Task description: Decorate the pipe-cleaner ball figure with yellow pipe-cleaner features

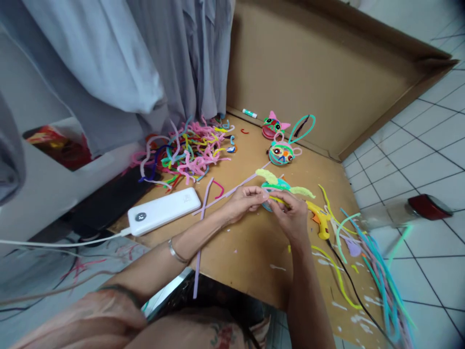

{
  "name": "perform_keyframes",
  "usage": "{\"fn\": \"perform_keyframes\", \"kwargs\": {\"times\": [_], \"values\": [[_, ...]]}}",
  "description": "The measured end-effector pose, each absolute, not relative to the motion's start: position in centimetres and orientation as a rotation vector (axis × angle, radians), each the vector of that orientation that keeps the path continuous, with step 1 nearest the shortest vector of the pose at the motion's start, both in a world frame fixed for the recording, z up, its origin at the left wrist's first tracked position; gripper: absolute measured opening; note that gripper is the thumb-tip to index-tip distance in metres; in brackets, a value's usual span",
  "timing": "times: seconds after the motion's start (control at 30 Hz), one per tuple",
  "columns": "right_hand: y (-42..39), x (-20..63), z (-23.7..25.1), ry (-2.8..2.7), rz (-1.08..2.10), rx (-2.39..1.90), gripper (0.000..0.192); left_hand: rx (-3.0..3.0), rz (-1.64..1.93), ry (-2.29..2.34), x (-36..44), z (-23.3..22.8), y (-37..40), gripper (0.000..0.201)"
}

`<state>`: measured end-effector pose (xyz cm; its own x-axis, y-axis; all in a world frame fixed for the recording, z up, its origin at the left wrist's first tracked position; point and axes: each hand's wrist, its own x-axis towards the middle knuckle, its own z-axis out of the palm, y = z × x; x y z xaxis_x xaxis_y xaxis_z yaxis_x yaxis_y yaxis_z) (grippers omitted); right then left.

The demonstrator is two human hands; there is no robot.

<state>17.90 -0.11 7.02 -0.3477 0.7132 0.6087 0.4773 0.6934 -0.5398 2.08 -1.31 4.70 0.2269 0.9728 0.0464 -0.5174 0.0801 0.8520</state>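
Observation:
Both hands meet over the middle of the cardboard surface, fingers pinched. Between them runs a short yellow pipe cleaner (278, 199). My left hand (247, 198) closes its fingertips at the left end of that piece, and my right hand (291, 208) grips it from the right. Just behind the fingers lies a round teal pipe-cleaner craft (278, 184) with pale yellow ear-like pieces on either side, partly hidden by the hands. A yellow hot glue gun (321, 220) lies right of my right hand, its black cord trailing toward the front.
A tangled heap of pipe cleaners (196, 150) sits at the back left, near a white power bank (163, 211). Two finished-looking animal faces, one pink-eared (273, 127) and one teal (281, 153), stand at the back. Long pipe cleaners (381, 271) hang over the right edge.

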Motion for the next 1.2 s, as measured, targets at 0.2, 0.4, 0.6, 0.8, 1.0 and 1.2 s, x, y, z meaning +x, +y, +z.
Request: {"fn": "perform_keyframes", "kwargs": {"times": [0.2,0.4,0.6,0.8,1.0,1.2], "values": [[-0.2,18.0,7.2,-2.056,0.32,-0.889,0.016,0.957,1.223,0.668,1.8,5.1,-1.3,0.051],[-0.3,17.7,7.2,-2.059,0.181,-0.895,0.016,0.857,1.353,0.673,2.7,4.9,-1.4,0.041],[-1.0,15.9,5.9,-2.063,-0.128,-0.884,0.015,0.707,1.504,0.7,3.2,4.4,-1.4,0.023],[-1.3,15.6,5.5,-2.006,-0.094,-0.965,0.017,0.694,1.494,0.709,3.1,4.5,-1.5,0.027],[-0.6,16.9,6.5,-1.995,0.151,-0.931,0.012,0.81,1.379,0.676,2.9,4.7,-1.8,0.041],[-0.3,17.9,7.0,-1.937,0.413,-0.94,0.009,1.037,1.33,0.77,2.3,4.6,-1.8,0.049]]}}
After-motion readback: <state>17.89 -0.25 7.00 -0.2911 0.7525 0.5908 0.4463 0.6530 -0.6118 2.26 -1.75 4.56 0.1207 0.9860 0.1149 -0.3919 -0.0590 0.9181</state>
